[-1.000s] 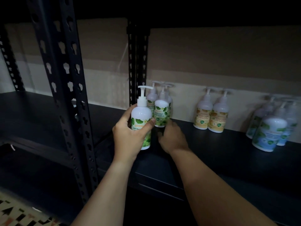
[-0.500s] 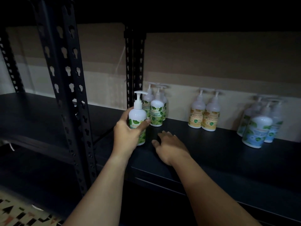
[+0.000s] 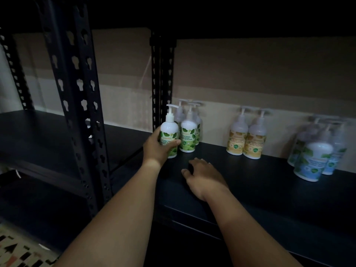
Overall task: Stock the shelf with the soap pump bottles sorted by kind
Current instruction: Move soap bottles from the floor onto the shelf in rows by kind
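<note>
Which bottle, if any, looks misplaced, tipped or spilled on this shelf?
Nothing stands out. The green bottles, yellow bottles and blue bottles stand upright in separate groups on the shelf. The left hand grips a green-label bottle beside its own kind. No spill shows.

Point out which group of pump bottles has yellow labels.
The middle pair of white pump bottles with yellow labels, standing against the back wall. The left group is green-labelled, the right group blue-labelled.
</note>
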